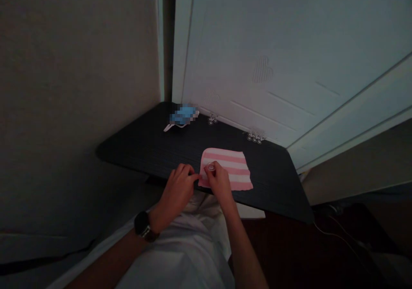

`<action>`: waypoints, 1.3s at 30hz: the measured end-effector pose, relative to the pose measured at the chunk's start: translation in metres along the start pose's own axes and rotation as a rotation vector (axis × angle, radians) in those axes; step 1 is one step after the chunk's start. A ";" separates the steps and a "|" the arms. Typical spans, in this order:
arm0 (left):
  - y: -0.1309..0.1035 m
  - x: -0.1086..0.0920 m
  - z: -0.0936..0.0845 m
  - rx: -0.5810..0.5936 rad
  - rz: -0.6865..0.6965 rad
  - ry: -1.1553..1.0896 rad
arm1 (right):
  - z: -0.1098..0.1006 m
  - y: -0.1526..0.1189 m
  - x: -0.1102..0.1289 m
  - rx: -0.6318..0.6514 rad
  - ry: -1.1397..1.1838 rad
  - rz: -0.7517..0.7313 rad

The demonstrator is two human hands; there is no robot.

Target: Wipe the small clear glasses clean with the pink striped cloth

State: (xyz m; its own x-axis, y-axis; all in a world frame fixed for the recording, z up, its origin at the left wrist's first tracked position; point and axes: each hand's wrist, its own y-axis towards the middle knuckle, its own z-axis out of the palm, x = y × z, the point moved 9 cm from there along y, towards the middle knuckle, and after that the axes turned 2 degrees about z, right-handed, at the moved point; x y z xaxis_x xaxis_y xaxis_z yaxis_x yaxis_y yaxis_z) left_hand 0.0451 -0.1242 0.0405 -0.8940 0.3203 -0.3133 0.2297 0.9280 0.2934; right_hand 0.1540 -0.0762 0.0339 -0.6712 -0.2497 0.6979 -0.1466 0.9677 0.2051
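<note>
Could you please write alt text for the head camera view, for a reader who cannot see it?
Two bare hands meet at the near left corner of a pink-and-white striped cloth on a dark table; the right hand pinches a small clear object, the left hand touches the edge. Small clear pieces sit by a white door.

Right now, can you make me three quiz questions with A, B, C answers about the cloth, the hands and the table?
1. Where does the cloth lie?
A near edge of the table
B on the floor
C hanging on the door

2. What colours is the cloth?
A blue and green
B pink and white stripes
C plain black

3. What is the right hand doing?
A hanging at the side
B pinching a small clear thing over the cloth
C pushing the door

Answers:
1 A, it lies flat at the table's front edge.
2 B, the stripes show clearly.
3 B, the fingers close round it, left hand beside.
</note>
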 end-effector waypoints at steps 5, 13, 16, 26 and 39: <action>0.000 0.001 -0.003 -0.012 -0.005 -0.022 | -0.035 -0.003 -0.030 -0.053 -0.011 0.033; 0.001 0.000 0.000 -0.005 -0.007 -0.043 | -0.130 -0.023 -0.118 -0.271 -0.022 0.209; 0.004 -0.004 -0.002 -0.021 0.014 -0.056 | -0.132 -0.021 -0.115 -0.302 0.011 0.214; 0.009 0.003 0.000 -0.074 0.019 -0.054 | -0.027 0.029 -0.010 -0.097 0.094 0.024; 0.008 0.005 0.002 -0.105 0.004 -0.044 | 0.001 0.025 -0.014 -0.077 0.098 0.014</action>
State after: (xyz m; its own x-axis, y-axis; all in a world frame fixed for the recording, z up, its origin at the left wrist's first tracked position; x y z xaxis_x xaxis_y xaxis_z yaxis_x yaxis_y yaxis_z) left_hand 0.0433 -0.1147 0.0392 -0.8752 0.3336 -0.3504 0.1893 0.9026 0.3867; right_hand 0.1594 -0.0484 0.0288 -0.5983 -0.2423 0.7637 -0.0792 0.9664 0.2446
